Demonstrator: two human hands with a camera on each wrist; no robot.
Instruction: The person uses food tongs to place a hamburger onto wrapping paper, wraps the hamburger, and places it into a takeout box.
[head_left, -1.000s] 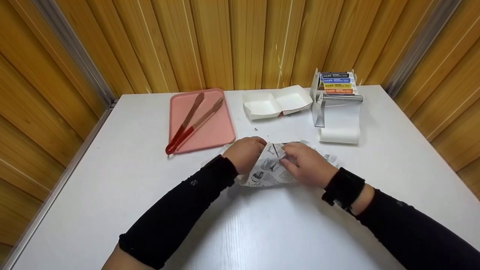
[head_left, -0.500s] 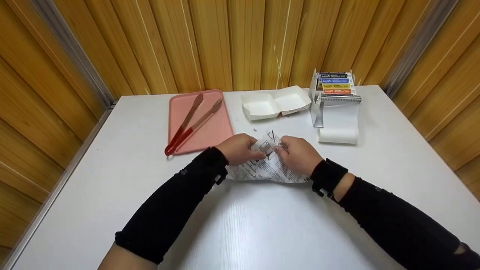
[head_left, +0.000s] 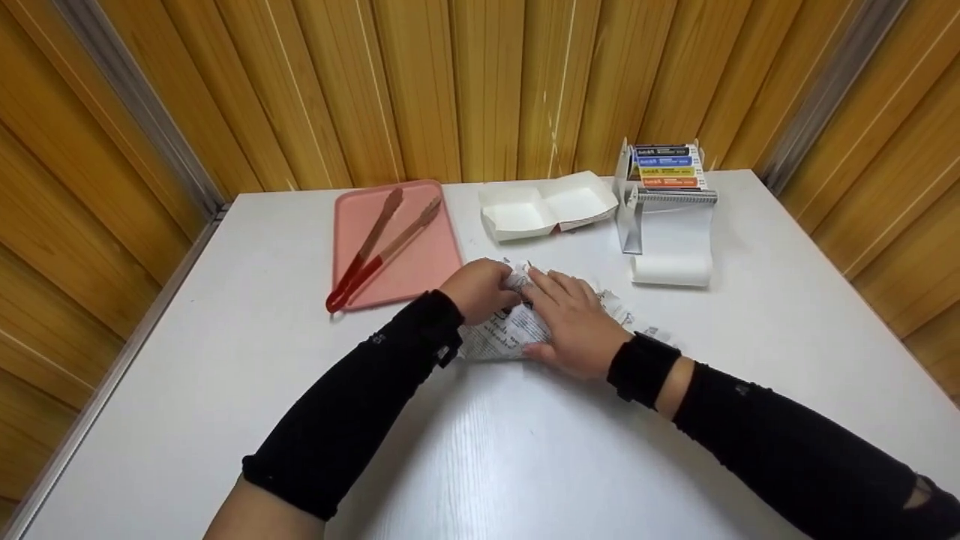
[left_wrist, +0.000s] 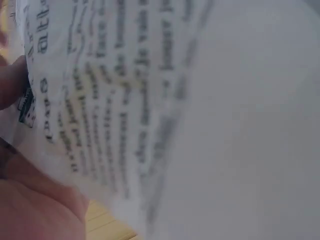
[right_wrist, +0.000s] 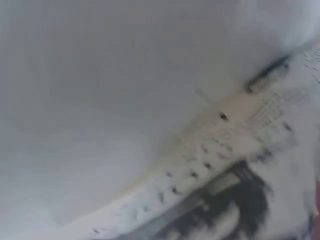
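Note:
A sheet of newsprint-patterned wrapping paper [head_left: 496,339], folded into a bundle, lies between both hands at the middle of the table. Whatever it wraps is hidden. My left hand [head_left: 475,291] pinches the paper at its upper left, thumb toward me. With fingers extended, my right hand [head_left: 581,326] lies across the bundle's right side and presses on it. Close up in the left wrist view, printed paper [left_wrist: 107,100] covers part of the hand [left_wrist: 40,210]. Blurred paper [right_wrist: 225,155] fills the lower right of the right wrist view, where no fingers can be made out.
Beyond the left hand, red-handled tongs [head_left: 375,259] lie on a pink tray [head_left: 427,281]. An opened white paper box [head_left: 517,216] stands at the back. To its right, a metal holder [head_left: 628,221] carries colored marker boxes [head_left: 667,171] and a white paper roll [head_left: 671,271].
The raised paper flap has been folded down over the bundle. My right hand has gone from pinching the paper to lying flat on it; my left still holds the paper.

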